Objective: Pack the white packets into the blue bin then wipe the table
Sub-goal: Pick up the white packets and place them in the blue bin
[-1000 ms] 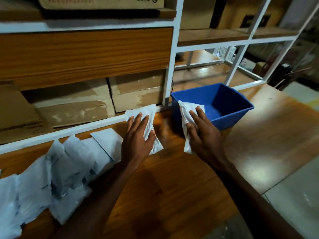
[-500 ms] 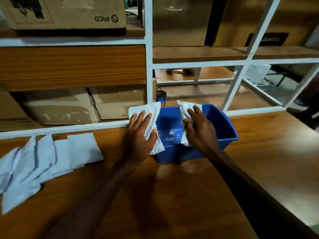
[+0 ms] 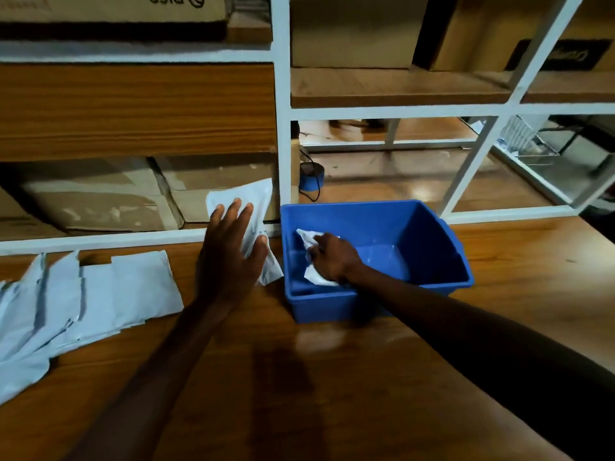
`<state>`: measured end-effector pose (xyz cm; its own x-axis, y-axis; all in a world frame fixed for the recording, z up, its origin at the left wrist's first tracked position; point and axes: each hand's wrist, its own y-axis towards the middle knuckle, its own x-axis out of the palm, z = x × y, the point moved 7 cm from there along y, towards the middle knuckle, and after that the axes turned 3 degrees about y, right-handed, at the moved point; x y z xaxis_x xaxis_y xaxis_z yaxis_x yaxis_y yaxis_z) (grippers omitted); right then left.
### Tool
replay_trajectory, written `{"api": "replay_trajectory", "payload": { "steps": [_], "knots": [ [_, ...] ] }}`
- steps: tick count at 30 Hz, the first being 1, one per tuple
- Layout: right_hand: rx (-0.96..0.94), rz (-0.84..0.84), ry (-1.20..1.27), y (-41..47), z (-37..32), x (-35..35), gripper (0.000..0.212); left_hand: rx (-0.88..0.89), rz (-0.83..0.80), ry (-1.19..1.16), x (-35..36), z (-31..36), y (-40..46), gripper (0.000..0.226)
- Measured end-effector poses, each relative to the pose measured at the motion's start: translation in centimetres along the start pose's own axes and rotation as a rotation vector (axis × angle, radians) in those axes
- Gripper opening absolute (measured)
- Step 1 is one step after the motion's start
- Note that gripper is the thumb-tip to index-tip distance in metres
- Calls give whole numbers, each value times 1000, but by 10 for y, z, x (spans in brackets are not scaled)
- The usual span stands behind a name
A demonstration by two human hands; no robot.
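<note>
R hand (image 3: 332, 259) grips a crumpled white packet (image 3: 312, 274) low inside the blue bin (image 3: 432, 227). L hand (image 3: 229, 257), fingers straight w/ thumb hooked, holds another packet (image 3: 256, 197) just left of bin. Risk: it snags the bin's left wall & drops. Pile of packets (image 3: 83, 304) waits at table's left edge.

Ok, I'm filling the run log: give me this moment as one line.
step: packing | right hand: holds packet inside blue bin | left hand: holds second packet beside bin | packet pile: on table
</note>
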<state>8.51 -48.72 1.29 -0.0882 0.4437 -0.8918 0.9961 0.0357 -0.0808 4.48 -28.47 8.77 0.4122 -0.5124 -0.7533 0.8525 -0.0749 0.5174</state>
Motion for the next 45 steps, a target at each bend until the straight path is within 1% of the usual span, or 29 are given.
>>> {"api": "replay_trajectory", "payload": {
  "steps": [4,6,8,9,11,14,16,19,21,24,27,30,32,35,37,40,42,45],
  "knots": [
    [29,-176,-88,20,5,29,35,1,4,-12,14,-15,-1,57],
    [29,-296,-105,26,4,48,37,8,3,-16,19,-21,-2,57],
    [34,-408,-115,28,2,67,45,10,0,-12,23,-25,-1,57],
    [55,-433,-115,27,2,73,53,7,-6,-9,25,-27,-1,57],
    [89,-439,-121,25,5,77,63,4,-12,-8,29,-29,0,57],
    [66,-461,-117,23,18,88,75,3,-6,-9,33,-28,2,57],
    [93,-486,-133,23,26,98,74,-10,-11,-6,36,-25,3,57],
    [157,-433,-221,23,29,98,67,-18,-7,-3,37,-19,3,58],
    [129,-471,-203,26,26,101,70,-28,-5,-6,37,-15,3,59],
    [161,-530,-205,27,30,99,70,-28,-8,15,35,-9,0,60],
    [142,-561,-190,25,26,84,70,-6,-13,37,33,1,0,59],
    [100,-521,-163,17,23,51,75,34,-12,48,28,15,5,58],
    [45,-465,-139,5,27,22,75,58,-9,48,27,28,10,57],
    [-46,-304,-154,-23,42,-26,78,86,-4,39,31,52,17,55],
    [-78,-185,-164,-47,61,-53,82,136,-10,32,38,73,21,54],
    [-57,-21,-203,-81,94,-82,96,216,-30,7,56,103,26,53],
    [-13,67,-231,-96,119,-92,103,230,-78,-22,76,121,26,54],
    [20,143,-264,-111,150,-95,105,250,-186,-47,108,143,23,54]
  ]
}}
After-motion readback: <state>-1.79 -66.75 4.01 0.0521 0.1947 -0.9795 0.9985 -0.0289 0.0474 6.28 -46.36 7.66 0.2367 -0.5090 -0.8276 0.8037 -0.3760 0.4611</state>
